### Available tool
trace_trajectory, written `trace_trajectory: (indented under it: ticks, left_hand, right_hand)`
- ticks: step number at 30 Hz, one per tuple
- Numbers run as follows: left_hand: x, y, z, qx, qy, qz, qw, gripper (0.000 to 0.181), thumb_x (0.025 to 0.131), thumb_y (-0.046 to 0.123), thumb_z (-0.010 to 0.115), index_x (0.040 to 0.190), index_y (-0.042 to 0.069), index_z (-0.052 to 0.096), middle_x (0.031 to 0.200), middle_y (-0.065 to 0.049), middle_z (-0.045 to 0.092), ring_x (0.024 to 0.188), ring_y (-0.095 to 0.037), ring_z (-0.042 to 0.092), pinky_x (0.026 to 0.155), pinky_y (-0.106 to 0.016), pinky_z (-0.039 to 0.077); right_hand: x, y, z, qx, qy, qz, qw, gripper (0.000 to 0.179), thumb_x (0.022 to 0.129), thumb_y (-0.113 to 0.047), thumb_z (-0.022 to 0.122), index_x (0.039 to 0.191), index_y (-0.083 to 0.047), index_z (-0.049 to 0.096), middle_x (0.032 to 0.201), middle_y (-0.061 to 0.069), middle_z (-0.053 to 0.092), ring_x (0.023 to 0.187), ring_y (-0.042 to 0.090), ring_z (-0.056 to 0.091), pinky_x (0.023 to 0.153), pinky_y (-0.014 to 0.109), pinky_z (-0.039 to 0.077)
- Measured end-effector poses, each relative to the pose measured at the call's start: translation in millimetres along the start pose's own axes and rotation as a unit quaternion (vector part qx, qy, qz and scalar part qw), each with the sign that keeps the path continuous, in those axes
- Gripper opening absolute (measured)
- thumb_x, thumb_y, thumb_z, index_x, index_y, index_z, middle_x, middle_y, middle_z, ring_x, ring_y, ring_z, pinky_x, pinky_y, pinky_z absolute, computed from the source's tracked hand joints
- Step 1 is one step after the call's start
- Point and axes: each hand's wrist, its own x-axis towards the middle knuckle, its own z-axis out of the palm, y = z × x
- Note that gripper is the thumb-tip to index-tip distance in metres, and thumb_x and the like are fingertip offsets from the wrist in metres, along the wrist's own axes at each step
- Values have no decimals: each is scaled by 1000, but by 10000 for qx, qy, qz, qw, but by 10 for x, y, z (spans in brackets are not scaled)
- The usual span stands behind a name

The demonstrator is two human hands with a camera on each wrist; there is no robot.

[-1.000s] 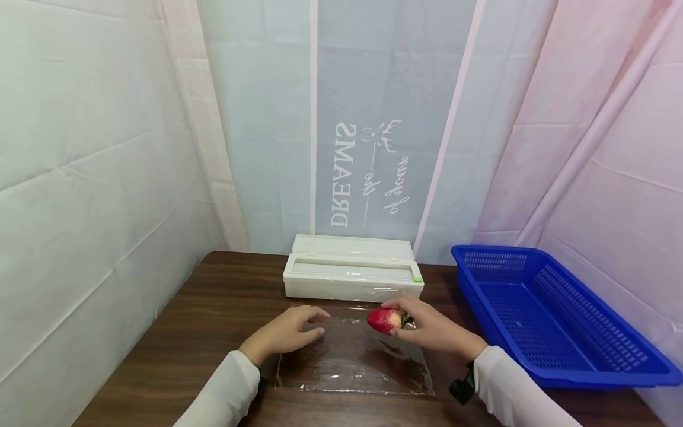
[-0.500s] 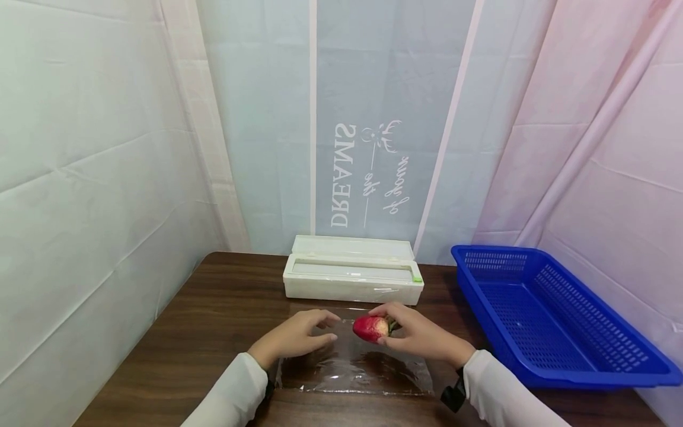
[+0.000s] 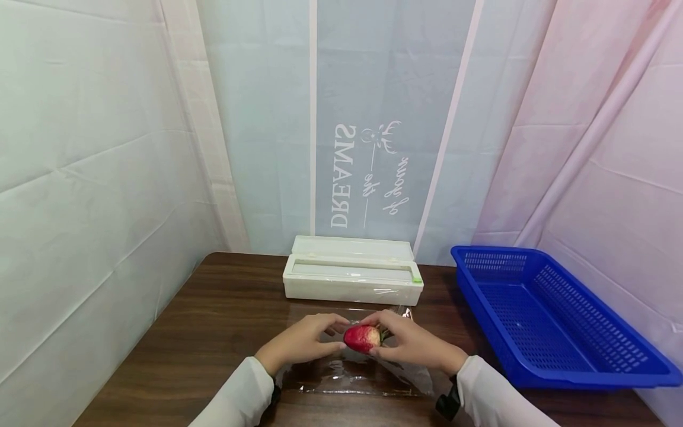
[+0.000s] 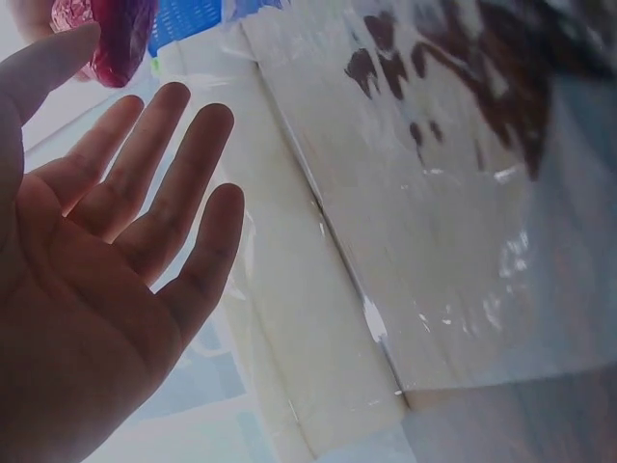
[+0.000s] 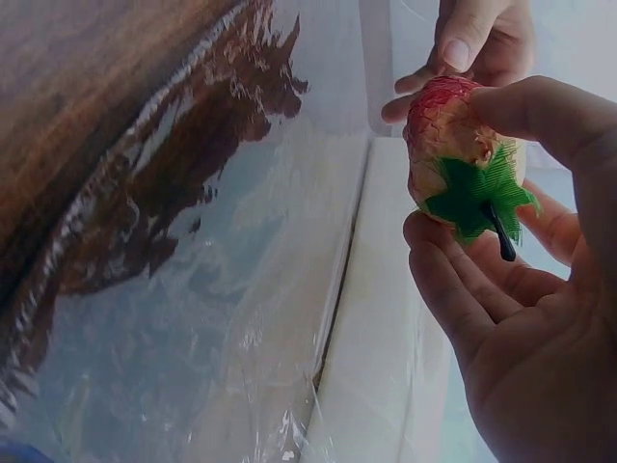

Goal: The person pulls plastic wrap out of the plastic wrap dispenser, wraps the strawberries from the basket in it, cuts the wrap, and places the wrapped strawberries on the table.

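Observation:
A red strawberry (image 3: 361, 339) with a pale shoulder is held between the thumb and fingers of my right hand (image 3: 415, 342). In the right wrist view its green leaf cap (image 5: 472, 198) and dark stem point back toward the palm. My left hand (image 3: 304, 341) reaches beside the strawberry's tip, palm inward; the left wrist view shows its fingers (image 4: 198, 174) loosely straight and spread, with nothing gripped. Whether it touches the tip, I cannot tell. Below both hands a clear plastic film (image 3: 368, 382) lies spread on the table, its surface wrinkled and shiny.
Behind the film stands a white cling film box (image 3: 352, 290) with its lid (image 3: 352, 245) raised and a small green piece (image 3: 417, 280) at its right end. To the right is a blue perforated basket (image 3: 555, 320) on the dark wooden table (image 3: 176, 350). Cloth hangs around three sides.
My right hand has carried the strawberry left and slightly nearer to me. My left hand has moved right and a little closer, narrowing the gap to the strawberry. Film and box have stayed put.

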Motion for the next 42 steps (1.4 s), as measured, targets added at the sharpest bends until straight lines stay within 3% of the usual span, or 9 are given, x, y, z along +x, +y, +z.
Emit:
trace_trajectory:
  ticks: [7,11,19,37,42]
  left_hand:
    - [13,42,18,245,23,100,9996,44,89,42,61,124,17,55,115,3,63,98,-7,58,84,-33,53]
    - [9,31,45,349,8,99,9993,39,87,40,64,119,19,58,104,6,67,92,-4,59,81,-30,53]
    - [5,32,99,524,-66,-256,9983,35,79,41,72,108,24,64,89,13,68,82,0,59,73,-24,53]
    - [-22,91,131,814,-400,-696,9934,30,74,39,76,100,27,66,83,18,66,75,3,56,65,-27,51]
    - [-23,117,122,906,-448,-758,9920,30,73,40,76,99,28,66,82,19,65,75,4,56,64,-29,51]
  right_hand:
    - [7,2,58,-23,58,-249,9997,47,87,-32,66,128,-18,48,123,-4,53,103,8,52,83,31,52]
    - [4,10,104,63,52,-200,9998,46,86,-32,67,126,-15,50,119,-3,56,102,9,54,83,32,53]
    - [-25,22,181,-160,-49,-29,9999,44,85,-32,68,123,-17,53,117,-6,58,102,7,54,84,34,52]
    - [-64,54,307,-133,-146,-202,9996,44,83,-32,70,121,-16,52,117,-4,57,101,6,53,83,31,52]
    - [-69,18,297,-16,-252,-75,9997,45,83,-33,69,121,-17,52,117,-5,56,100,6,53,83,30,52]
